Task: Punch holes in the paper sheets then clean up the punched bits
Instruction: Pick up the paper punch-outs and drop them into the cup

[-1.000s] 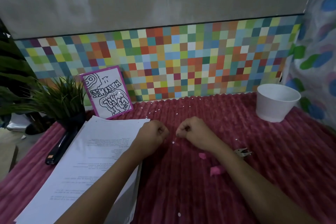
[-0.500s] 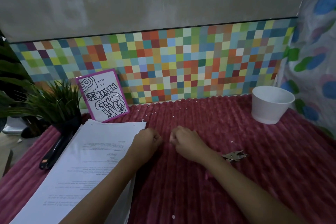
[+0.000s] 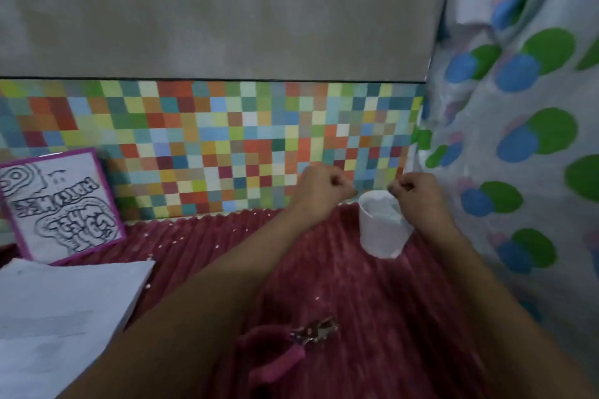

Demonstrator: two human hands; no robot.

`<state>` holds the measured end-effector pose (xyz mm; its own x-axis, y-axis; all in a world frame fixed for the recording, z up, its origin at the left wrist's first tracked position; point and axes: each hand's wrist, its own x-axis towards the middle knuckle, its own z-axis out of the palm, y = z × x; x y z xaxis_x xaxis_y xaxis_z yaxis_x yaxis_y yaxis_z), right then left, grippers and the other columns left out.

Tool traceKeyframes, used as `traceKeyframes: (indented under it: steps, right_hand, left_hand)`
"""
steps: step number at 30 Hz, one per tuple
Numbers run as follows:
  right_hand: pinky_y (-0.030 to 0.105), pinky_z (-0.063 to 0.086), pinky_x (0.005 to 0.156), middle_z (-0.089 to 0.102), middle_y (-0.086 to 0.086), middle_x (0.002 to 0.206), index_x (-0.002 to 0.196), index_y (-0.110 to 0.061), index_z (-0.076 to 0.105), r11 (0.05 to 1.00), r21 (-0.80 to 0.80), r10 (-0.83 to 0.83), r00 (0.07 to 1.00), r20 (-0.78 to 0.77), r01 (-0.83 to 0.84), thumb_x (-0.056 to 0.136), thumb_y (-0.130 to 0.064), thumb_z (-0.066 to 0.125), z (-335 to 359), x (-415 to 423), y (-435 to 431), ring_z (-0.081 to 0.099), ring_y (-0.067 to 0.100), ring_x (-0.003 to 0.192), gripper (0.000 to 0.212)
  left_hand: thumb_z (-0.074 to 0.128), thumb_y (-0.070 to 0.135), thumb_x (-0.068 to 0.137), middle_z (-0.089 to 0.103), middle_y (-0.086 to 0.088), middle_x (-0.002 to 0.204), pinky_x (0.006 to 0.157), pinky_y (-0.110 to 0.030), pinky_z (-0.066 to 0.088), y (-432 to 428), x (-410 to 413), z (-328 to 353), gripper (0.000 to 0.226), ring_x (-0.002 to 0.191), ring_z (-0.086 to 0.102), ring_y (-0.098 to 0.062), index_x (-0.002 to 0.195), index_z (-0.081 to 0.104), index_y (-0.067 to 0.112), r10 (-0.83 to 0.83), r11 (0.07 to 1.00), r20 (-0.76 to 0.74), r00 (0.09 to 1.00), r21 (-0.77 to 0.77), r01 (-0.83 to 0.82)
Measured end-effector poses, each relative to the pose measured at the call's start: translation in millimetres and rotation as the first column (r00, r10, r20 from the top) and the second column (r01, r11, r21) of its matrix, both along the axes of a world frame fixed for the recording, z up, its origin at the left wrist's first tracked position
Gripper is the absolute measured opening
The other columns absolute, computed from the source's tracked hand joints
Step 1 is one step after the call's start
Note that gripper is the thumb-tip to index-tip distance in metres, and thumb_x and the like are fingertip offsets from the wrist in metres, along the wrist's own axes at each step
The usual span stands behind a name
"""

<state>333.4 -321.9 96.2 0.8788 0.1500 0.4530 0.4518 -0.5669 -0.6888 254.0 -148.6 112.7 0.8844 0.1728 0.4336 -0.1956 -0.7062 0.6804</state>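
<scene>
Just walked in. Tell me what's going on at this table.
A person is clearing up punched paper bits. Both hands are raised at the white cup, fingers curled, apparently pinching bits: the left hand beside its rim, the right hand above it. More bits lie scattered on the red cloth. The hole punch and the paper stack lie untouched.

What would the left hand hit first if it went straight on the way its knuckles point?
Probably the near rim of the white paper cup. The left hand may sit slightly above it, though, and depth is unclear.

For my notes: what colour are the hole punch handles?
The hole punch handles are pink; head view.
</scene>
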Motion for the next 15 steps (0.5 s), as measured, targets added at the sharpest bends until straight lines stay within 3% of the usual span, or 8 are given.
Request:
traceKeyframes:
  steps: [3, 6, 9, 12, 15]
  right_hand:
    - [0.028, 0.038, 0.062, 0.062, 0.008, 0.058, 0.054, -0.009, 0.065, 0.983, -0.185, 0.001, 0.999, -0.041, -0.009, 0.084, -0.001, 0.064, 0, 31, -20, 0.052, 0.015, 0.060, 0.032]
    - [0.027, 0.043, 0.067, 0.075, 0.013, 0.087, 0.085, -0.002, 0.078, 0.943, -0.320, 0.064, 0.994, -0.087, -0.089, 0.083, 0.002, 0.063, -5, 48, -28, 0.062, 0.017, 0.074, 0.016]
    - [0.028, 0.048, 0.071, 0.076, 0.014, 0.087, 0.086, -0.003, 0.079, 0.938, -0.326, 0.094, 0.992, -0.079, -0.115, 0.079, 0.002, 0.068, -9, 50, -30, 0.065, 0.017, 0.075, 0.013]
    - [0.033, 0.054, 0.074, 0.075, 0.013, 0.081, 0.077, -0.003, 0.078, 0.967, -0.241, 0.075, 0.996, -0.046, -0.084, 0.075, 0.003, 0.074, -10, 45, -30, 0.066, 0.021, 0.072, 0.007]
    - [0.020, 0.044, 0.062, 0.075, 0.011, 0.091, 0.088, -0.007, 0.079, 0.937, -0.345, 0.067, 0.998, 0.003, -0.062, 0.077, 0.010, 0.058, -10, 44, -28, 0.057, 0.010, 0.064, 0.029]
  left_hand:
    - [0.070, 0.006, 0.083, 0.075, -0.012, 0.088, 0.062, -0.020, 0.042, -41, 50, 2, 0.010, 0.074, 0.061, -0.013, 0.084, 0.076, -0.002, -0.096, 0.995, -0.078, 0.992, 0.029, 0.098]
    - [0.057, 0.005, 0.090, 0.069, -0.022, 0.087, 0.063, -0.026, 0.034, -55, 80, -7, 0.020, 0.080, 0.060, -0.029, 0.082, 0.071, -0.005, -0.117, 0.960, -0.240, 0.964, 0.222, 0.172]
    - [0.062, 0.009, 0.089, 0.071, -0.015, 0.095, 0.072, -0.034, 0.048, -52, 94, -14, 0.012, 0.089, 0.064, -0.028, 0.090, 0.073, 0.004, -0.075, 0.942, -0.246, 0.966, 0.301, 0.150]
    - [0.074, 0.003, 0.079, 0.072, -0.008, 0.090, 0.083, -0.039, 0.057, -47, 95, -12, 0.012, 0.089, 0.069, -0.024, 0.091, 0.073, 0.004, -0.065, 0.967, -0.199, 0.978, 0.229, 0.111]
    - [0.065, -0.001, 0.083, 0.073, -0.010, 0.105, 0.089, -0.035, 0.055, -46, 92, -3, 0.025, 0.100, 0.068, -0.022, 0.107, 0.073, 0.003, -0.119, 0.932, -0.234, 0.965, 0.309, 0.190]
